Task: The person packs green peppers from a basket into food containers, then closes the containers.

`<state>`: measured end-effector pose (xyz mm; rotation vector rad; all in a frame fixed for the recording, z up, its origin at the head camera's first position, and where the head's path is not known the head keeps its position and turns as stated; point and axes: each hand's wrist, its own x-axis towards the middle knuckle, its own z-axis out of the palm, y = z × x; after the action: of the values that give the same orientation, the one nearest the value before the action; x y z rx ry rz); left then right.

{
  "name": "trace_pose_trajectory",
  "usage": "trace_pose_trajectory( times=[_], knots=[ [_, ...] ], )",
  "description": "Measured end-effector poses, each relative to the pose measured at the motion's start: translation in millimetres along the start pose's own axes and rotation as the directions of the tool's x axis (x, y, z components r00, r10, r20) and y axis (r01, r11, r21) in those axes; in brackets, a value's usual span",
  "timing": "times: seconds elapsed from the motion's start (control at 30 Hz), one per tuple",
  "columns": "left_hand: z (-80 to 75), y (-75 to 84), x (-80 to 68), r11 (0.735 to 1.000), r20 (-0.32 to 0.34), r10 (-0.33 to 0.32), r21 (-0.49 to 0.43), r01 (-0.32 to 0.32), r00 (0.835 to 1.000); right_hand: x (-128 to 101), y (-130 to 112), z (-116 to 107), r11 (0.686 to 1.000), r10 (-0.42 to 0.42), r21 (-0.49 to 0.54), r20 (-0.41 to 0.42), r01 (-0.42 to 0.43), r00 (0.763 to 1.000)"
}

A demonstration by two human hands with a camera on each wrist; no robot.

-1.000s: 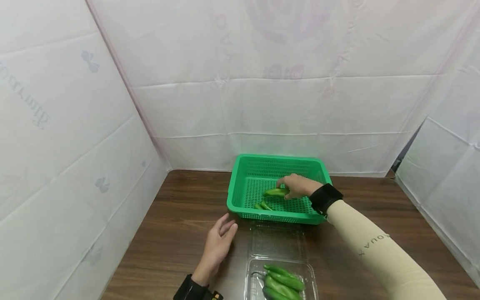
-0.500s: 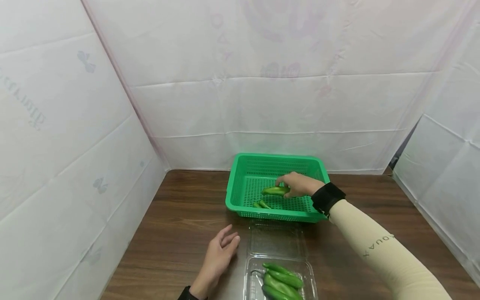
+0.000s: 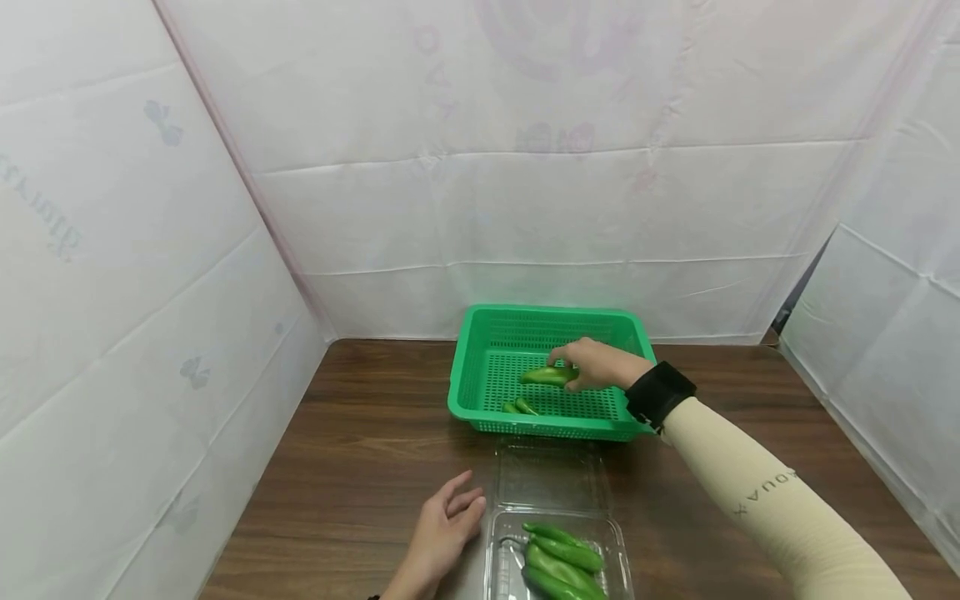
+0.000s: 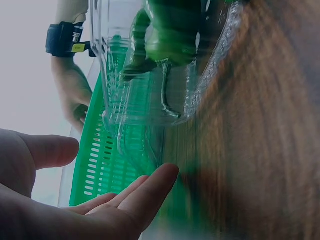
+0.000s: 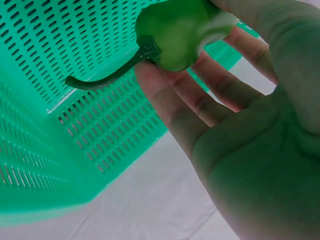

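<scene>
Pinching green pepper (image 3: 550, 376) over basket (image 3: 480, 327): right hand (image 3: 596, 365) | stem visible only at right wrist | left hand (image 3: 442, 542) relaxed

the smooth glossy green pepper with the curved dark stem (image 3: 547, 376) is lying sideways over the middle of the green perforated plastic basket (image 3: 480, 333) at the far side of the wooden table, pinched at its right end by the right hand (image 3: 600, 367), stem (image 5: 107, 75) hanging loose.

Basket (image 3: 471, 367) behind clamshell tray (image 3: 501, 550), peppers (image 3: 562, 560) in tray, table (image 3: 352, 467) beneath
</scene>
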<state>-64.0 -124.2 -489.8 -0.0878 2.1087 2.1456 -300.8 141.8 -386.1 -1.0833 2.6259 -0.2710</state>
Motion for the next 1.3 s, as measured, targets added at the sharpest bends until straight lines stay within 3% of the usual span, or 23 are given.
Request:
trace_pose_trajectory(
  times=[0.37,0.73,1.3],
  knots=[
    [0.3,-5.2,-11.1,0.999,0.037,0.038,-0.007,-0.037,0.999,-8.8,-6.2,-4.9,1.000,-0.028,-0.011,-0.048,0.027,0.998],
    [3.7,-10.1,-18.3,0.996,0.086,0.069,0.043,-0.073,0.994,-20.4,-13.6,-8.3,0.997,-0.074,-0.033,-0.101,0.072,0.992],
    [6.2,-11.3,-29.2,0.998,0.102,0.035,0.044,-0.039,0.994,-47.7,-31.6,-10.3,0.992,-0.122,-0.054,-0.183,0.114,0.976]
  ],
)
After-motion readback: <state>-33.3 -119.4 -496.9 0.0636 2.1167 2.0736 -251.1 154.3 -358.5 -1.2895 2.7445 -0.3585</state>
